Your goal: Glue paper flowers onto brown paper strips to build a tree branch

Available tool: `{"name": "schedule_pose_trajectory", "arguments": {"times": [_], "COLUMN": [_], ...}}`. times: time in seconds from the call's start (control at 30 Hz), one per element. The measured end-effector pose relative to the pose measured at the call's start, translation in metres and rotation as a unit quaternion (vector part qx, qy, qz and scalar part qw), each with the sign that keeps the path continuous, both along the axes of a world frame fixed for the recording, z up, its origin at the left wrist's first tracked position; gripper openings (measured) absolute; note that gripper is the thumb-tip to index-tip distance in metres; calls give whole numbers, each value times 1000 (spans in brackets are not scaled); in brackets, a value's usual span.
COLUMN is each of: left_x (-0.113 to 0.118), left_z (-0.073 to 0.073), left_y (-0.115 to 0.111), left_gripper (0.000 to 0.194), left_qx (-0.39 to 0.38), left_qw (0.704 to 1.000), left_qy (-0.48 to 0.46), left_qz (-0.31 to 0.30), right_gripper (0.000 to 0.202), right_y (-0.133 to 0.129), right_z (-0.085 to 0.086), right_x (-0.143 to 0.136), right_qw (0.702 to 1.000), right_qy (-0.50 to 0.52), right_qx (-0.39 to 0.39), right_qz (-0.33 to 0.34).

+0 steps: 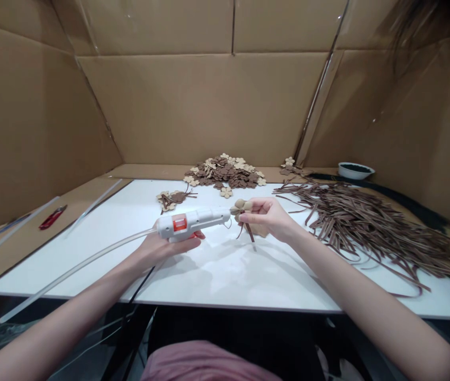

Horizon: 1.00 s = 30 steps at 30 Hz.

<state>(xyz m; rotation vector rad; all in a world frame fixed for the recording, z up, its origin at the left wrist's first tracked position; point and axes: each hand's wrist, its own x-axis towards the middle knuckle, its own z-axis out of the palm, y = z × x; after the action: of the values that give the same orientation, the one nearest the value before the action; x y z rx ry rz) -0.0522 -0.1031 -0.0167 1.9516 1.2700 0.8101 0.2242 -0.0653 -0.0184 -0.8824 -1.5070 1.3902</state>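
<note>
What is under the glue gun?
The left hand grips the glue gun from below; under both lies the white board. A black cord crosses its near edge. Hand and gun cover part of the board, so anything there cannot be seen.

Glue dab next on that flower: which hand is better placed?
Left, most likely: the left hand holds the glue gun, its tip pointing at the flower; contact is unclear. The right hand is busy pinching the flower.
</note>
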Motion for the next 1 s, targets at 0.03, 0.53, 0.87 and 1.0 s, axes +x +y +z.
{"name": "schedule_pose_trajectory", "arguments": {"times": [0.03,0.53,0.87,1.0], "left_x": [0,-6,3,3], "left_z": [0,-2,-19,-23], "left_y": [0,5,13,15], "left_gripper": [27,35,42,43], "left_qx": [-2,5,-104,-114], "left_qw": [1000,992,994,993], "left_qy": [-3,-121,-38,-25], "left_qz": [0,21,-19,-17], "right_gripper": [29,32,39,38], "right_y": [0,12,37,36], "right_z": [0,7,18,15], "right_x": [0,21,114,111], "right_qw": [1000,996,972,973], "right_qy": [-5,-85,-211,-206], "right_qx": [0,10,-36,-41], "right_qz": [-3,-11,-98,-93]}}
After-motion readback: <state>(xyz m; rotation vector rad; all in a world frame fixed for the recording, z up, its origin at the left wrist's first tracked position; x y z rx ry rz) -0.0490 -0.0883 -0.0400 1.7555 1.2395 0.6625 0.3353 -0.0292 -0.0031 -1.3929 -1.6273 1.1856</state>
